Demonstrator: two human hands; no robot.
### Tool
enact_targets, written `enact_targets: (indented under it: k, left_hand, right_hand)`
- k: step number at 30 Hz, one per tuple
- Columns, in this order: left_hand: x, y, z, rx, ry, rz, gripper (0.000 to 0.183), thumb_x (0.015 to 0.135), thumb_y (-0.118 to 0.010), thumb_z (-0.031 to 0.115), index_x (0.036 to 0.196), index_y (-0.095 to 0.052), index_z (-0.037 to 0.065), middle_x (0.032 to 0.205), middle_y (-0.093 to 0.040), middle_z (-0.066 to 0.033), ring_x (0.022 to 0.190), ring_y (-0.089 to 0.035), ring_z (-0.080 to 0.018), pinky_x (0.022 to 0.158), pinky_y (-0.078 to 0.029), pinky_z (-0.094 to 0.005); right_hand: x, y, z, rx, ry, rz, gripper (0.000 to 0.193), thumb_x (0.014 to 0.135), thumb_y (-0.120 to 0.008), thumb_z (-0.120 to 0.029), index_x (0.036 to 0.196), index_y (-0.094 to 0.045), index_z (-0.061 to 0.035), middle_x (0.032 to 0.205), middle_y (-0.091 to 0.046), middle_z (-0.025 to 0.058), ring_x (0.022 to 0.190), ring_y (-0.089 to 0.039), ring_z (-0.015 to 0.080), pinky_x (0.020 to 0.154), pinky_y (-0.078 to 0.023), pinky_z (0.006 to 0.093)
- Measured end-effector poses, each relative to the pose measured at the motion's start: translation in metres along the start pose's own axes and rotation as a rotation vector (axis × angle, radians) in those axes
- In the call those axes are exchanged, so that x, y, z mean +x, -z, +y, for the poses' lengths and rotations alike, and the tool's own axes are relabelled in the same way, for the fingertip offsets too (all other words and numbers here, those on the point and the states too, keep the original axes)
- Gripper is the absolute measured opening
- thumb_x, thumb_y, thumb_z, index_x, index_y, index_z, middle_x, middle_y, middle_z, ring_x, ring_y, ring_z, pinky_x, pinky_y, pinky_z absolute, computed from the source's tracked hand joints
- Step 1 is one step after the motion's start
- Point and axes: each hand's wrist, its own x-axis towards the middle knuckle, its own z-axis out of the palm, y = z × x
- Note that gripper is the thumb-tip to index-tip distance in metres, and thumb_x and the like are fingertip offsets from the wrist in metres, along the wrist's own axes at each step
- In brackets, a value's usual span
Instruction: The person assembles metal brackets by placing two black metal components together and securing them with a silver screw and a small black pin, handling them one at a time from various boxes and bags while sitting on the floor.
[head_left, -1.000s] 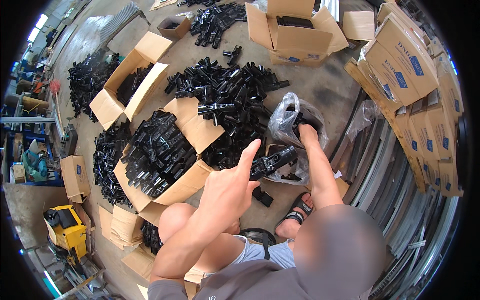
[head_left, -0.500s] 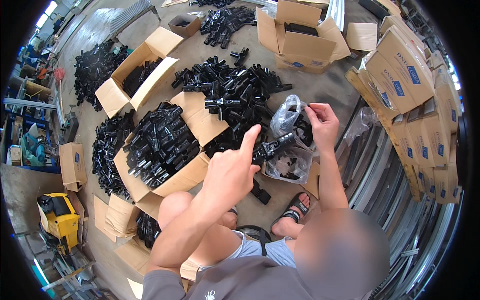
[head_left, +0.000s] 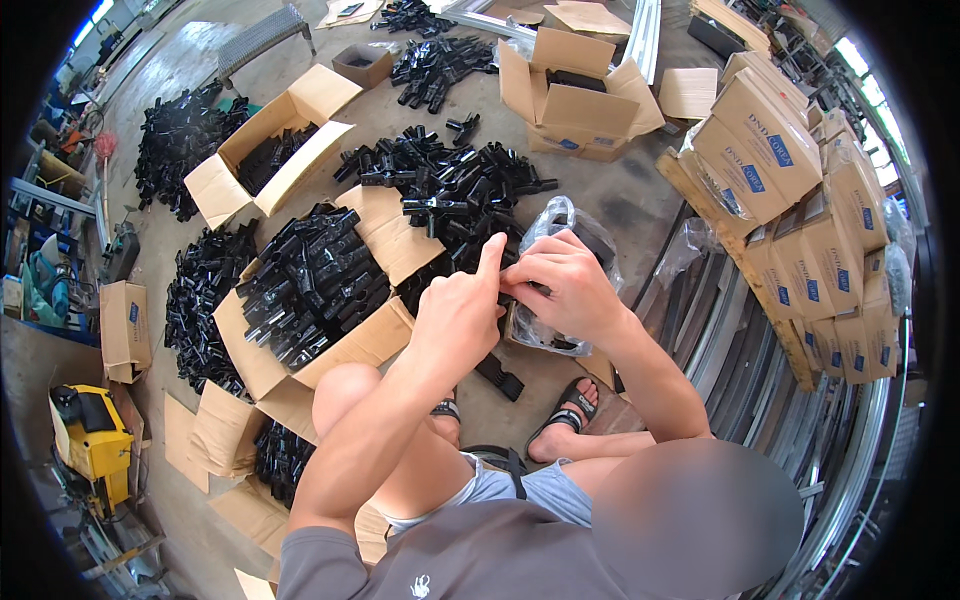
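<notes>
My left hand [head_left: 455,315] is closed with its index finger stretched out, wrapped round a black tubular part that the hands now mostly hide. Against it, my right hand [head_left: 570,285] has its thumb and fingers pinched together; whatever sits in the pinch is too small or covered to make out. Under and behind my right hand is a small box lined with a clear plastic bag [head_left: 552,214], which holds small black pieces. Just beyond my hands spreads a heap of glossy black tubular parts [head_left: 450,175].
Left of my knees stands an open carton stacked with black tubular parts [head_left: 315,285]. Further off are another open carton [head_left: 215,195] and a carton with raised flaps [head_left: 575,100]. Long metal profiles [head_left: 720,340] lie to the right, beside stacked closed cartons [head_left: 815,255]. A yellow machine [head_left: 95,435] stands left.
My right hand has left the plastic-lined box and come left to meet my left hand at the black tubular part. The view has shifted slightly.
</notes>
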Motion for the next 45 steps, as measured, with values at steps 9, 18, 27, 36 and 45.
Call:
enact_targets:
  k: [9, 18, 27, 36, 45]
  left_hand:
    - [-0.006, 0.007, -0.001, -0.024, -0.017, 0.009, 0.088, 0.081, -0.08, 0.007, 0.156, -0.033, 0.003, 0.08, -0.071, -0.0192, 0.081, -0.071, -0.0401, 0.075, -0.053, -0.0507]
    - [-0.007, 0.017, -0.002, -0.147, 0.042, 0.045, 0.062, 0.083, -0.08, 0.007, 0.134, -0.046, 0.006, 0.088, -0.073, -0.0212, 0.087, -0.071, -0.043, 0.077, -0.053, -0.0522]
    - [0.002, 0.038, -0.011, -0.975, 0.186, 0.139, 0.028, 0.093, -0.077, 0.003, 0.108, -0.053, 0.004, 0.091, -0.073, -0.0047, 0.081, -0.062, -0.005, 0.07, -0.049, -0.021]
    - [0.013, 0.03, -0.006, -1.644, 0.316, -0.003, 0.019, 0.098, -0.072, 0.011, 0.11, -0.057, 0.012, 0.115, -0.075, -0.0173, 0.107, -0.075, -0.0261, 0.094, -0.063, -0.0392]
    - [0.026, 0.021, -0.003, -1.838, 0.316, -0.059, 0.018, 0.099, -0.071, 0.01, 0.112, -0.058, 0.011, 0.124, -0.07, -0.0224, 0.113, -0.072, -0.0334, 0.102, -0.06, -0.0477]
  right_hand:
    - [0.003, -0.004, -0.012, -0.091, 0.07, -0.012, 0.009, 0.078, -0.08, -0.013, 0.085, -0.074, -0.0141, 0.084, -0.07, -0.0029, 0.09, -0.066, 0.0161, 0.08, -0.047, 0.0333]
    - [0.002, 0.006, -0.017, -0.109, 0.01, 0.141, 0.012, 0.082, -0.081, -0.013, 0.094, -0.077, -0.0107, 0.097, -0.076, 0.0017, 0.092, -0.068, 0.0217, 0.083, -0.048, 0.0352]
    - [-0.11, -0.059, 0.111, -0.082, -1.067, 0.212, 0.035, 0.099, -0.067, -0.037, 0.089, -0.074, -0.0033, 0.08, -0.074, 0.0195, 0.075, -0.071, 0.0377, 0.07, -0.052, 0.0468]
    - [-0.254, -0.181, 0.185, -0.298, -1.239, -0.403, 0.022, 0.09, -0.063, -0.009, 0.104, -0.079, -0.0079, 0.112, -0.075, 0.0231, 0.108, -0.073, 0.0403, 0.094, -0.058, 0.05]
    - [-0.262, -0.214, 0.181, -0.357, -1.222, -0.277, 0.026, 0.092, -0.054, -0.007, 0.109, -0.074, -0.0024, 0.111, -0.073, 0.0267, 0.108, -0.07, 0.0442, 0.095, -0.056, 0.054]
